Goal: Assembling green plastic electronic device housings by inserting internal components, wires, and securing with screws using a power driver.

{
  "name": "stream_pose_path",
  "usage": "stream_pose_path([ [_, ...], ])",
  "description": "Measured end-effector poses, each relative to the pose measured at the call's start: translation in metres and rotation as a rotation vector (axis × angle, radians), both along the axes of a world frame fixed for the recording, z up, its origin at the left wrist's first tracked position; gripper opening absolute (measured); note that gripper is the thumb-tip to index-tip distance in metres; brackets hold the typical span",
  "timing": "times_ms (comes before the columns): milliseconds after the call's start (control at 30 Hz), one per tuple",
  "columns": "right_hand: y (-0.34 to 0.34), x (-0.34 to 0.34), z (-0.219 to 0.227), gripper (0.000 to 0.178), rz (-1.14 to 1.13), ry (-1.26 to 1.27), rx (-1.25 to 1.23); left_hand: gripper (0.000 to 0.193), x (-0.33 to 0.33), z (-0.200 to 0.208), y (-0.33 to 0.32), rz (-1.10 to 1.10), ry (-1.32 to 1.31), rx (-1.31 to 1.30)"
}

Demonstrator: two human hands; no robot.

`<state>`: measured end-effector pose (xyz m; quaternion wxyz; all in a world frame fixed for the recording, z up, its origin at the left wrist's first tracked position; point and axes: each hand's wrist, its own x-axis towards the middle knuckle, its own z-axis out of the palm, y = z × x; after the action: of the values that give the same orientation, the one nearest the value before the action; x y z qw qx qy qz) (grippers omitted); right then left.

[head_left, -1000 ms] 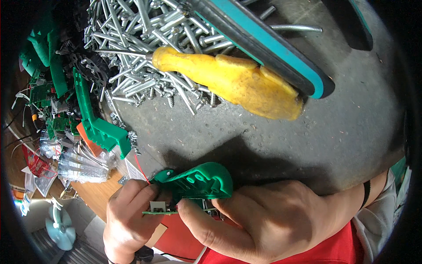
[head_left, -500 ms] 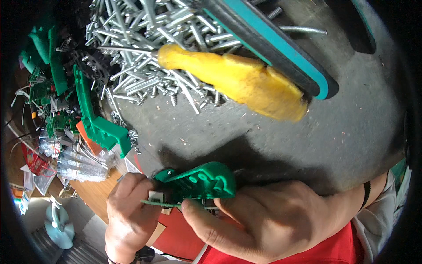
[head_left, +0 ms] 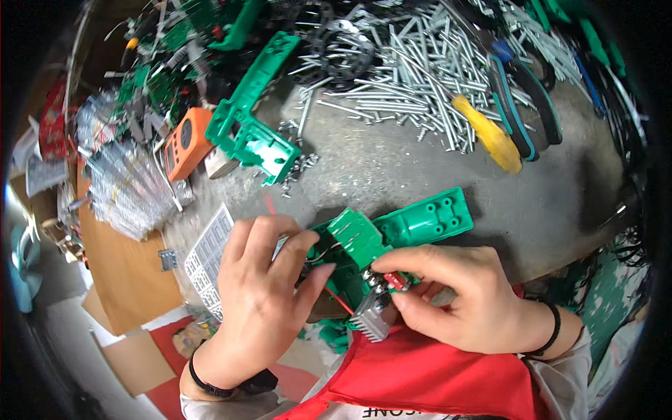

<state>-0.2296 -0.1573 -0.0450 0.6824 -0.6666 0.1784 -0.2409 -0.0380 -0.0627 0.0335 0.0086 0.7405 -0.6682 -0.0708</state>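
A long green plastic housing [head_left: 428,218] lies open side up in front of me, just off the table's near edge. Over its middle sits a tilted green circuit board [head_left: 355,238], with a finned metal heat sink [head_left: 371,319] and a small red component [head_left: 396,281] at its near end. My right hand [head_left: 458,297] is closed, thumb and forefinger pinching the board's end beside the red part. At the housing's left end, my left hand [head_left: 262,273] curls its fingers around it, close to thin wires; part of this grip is hidden.
Beyond the hands, a pile of long screws [head_left: 413,70] covers the far table. A yellow-handled screwdriver [head_left: 488,134] and teal-black pliers [head_left: 512,115] lie by it. Further left are another green housing [head_left: 255,119], an orange meter [head_left: 187,143], bagged parts [head_left: 133,185] and a printed sheet [head_left: 210,259].
My view has shifted, showing more of the table. The housing and board have turned from edge-on to showing their open side and face. My right fingers have moved to the board's component end.
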Motion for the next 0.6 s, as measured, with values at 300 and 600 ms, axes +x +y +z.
stream_pose_path([
  [300, 0.001, 0.0, 0.008, 0.031, 0.087, 0.171, 0.028, 0.01, -0.01, -0.054, 0.191, 0.305, 0.416, 0.202],
  [600, 0.009, 0.0, 0.002, 0.032, 0.017, 0.177, 0.044, 0.032, -0.031, -0.211, 0.366, 0.596, 0.667, 0.92],
])
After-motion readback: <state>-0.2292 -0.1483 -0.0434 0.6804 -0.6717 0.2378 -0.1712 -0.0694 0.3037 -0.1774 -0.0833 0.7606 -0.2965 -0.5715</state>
